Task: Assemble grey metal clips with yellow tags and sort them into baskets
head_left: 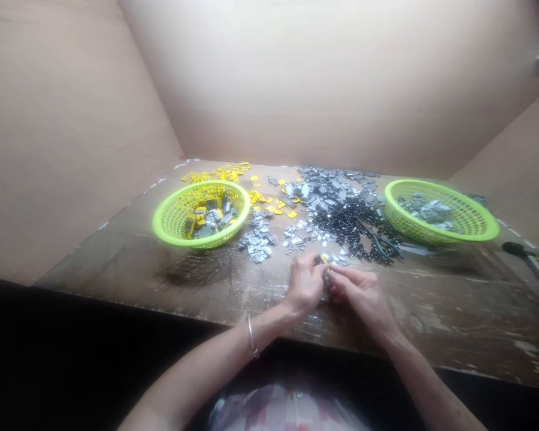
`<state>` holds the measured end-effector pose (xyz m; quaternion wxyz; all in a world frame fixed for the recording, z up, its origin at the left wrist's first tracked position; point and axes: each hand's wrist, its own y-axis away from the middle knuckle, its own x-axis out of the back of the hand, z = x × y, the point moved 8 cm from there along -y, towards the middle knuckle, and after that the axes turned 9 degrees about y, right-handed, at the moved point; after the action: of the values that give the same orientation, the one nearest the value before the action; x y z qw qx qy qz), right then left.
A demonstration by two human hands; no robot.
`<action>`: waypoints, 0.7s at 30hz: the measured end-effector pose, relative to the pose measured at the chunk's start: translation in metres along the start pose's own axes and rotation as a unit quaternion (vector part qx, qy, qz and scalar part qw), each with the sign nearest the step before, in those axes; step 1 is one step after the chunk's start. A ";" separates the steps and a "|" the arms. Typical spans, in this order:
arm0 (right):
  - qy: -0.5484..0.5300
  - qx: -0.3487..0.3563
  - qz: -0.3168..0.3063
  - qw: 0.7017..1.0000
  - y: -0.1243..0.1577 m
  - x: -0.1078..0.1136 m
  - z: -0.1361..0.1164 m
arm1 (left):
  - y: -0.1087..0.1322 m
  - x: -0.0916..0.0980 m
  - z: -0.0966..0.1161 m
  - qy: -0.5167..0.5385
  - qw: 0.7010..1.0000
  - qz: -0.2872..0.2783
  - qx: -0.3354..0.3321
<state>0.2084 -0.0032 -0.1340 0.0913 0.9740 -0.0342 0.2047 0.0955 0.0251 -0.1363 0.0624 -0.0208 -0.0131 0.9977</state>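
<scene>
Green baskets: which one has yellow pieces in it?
The left basket holds yellow pieces among grey pieces; the right basket shows only grey pieces.

Worn wooden bench (431,311), tan cardboard walls (296,78), two lime-green plastic baskets (158,224).

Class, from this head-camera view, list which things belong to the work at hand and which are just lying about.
Work: left hand; right hand; small yellow-and-silver metal piece; lime-green plastic basket of metal pieces.
Lying about: green-handled pliers; black-handled tool; worn wooden bench.
</scene>
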 end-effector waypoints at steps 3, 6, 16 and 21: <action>0.001 -0.001 -0.014 1.000 0.000 -0.002 -0.001 | 0.001 0.000 0.005 -0.007 1.000 0.002 -0.001; 0.038 0.015 -0.004 0.999 0.002 -0.001 -0.005 | 0.002 -0.001 0.002 0.021 1.000 0.008 0.010; 0.320 0.185 0.131 0.920 0.017 -0.017 -0.038 | 0.001 -0.002 -0.025 0.291 0.948 0.090 0.098; 0.357 0.243 0.073 0.899 0.012 -0.006 -0.048 | -0.005 0.010 -0.019 0.278 0.950 0.056 0.132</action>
<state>0.1828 -0.0058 -0.0910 -0.1572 0.8220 -0.0199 0.5471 0.0871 0.0312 -0.1555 0.0102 -0.2897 0.1377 0.9471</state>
